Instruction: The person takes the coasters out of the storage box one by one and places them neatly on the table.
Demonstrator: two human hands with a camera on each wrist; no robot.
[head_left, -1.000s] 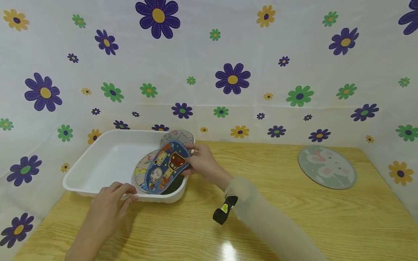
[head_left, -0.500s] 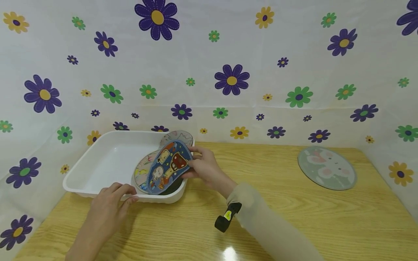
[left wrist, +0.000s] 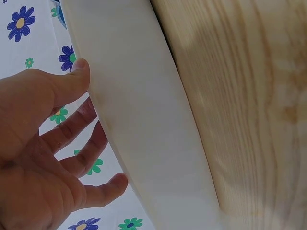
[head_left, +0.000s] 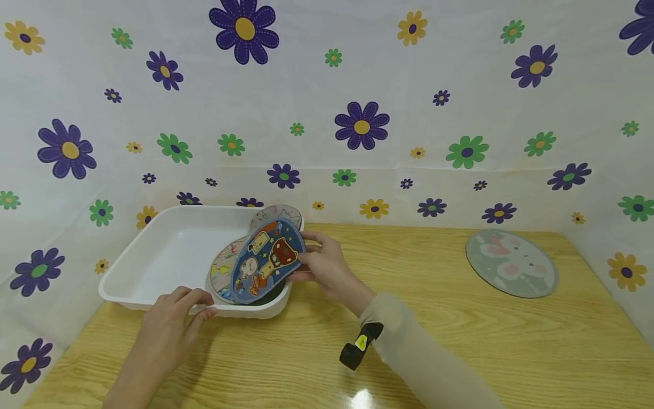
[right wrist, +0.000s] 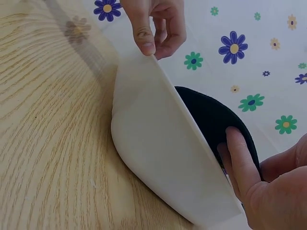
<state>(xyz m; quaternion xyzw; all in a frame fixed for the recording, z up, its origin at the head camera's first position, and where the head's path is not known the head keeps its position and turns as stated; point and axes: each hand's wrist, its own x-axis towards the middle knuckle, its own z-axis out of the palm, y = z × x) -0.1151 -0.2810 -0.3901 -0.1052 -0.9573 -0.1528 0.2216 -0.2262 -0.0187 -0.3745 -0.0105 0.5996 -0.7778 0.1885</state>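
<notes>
The right hand (head_left: 327,267) holds the blue mat (head_left: 268,262) by its edge, with the thumb on one side and the fingers on the other. The mat stands tilted just to the left of this hand, over the right end of the white basin (head_left: 158,267); its printed side with small cartoon figures faces up, and the right wrist view shows the fingers lying on its dark underside. Below and left of the hand, partly hidden behind the blue mat, a round floral mat (head_left: 221,272) lies in the basin, and beyond the hand a pale mat (head_left: 277,213) rests by the far right corner. The left hand (head_left: 171,321) grips the near rim of the basin, thumb outside and fingers inside. On the right arm, behind the hand, are a beige sleeve (head_left: 424,352) and a black strap (head_left: 360,346). Well apart, to the right of both hands, a grey-green rabbit mat (head_left: 512,264) lies flat on the wooden table (head_left: 434,284). Beyond everything hangs a white cloth with flowers (head_left: 306,79).
</notes>
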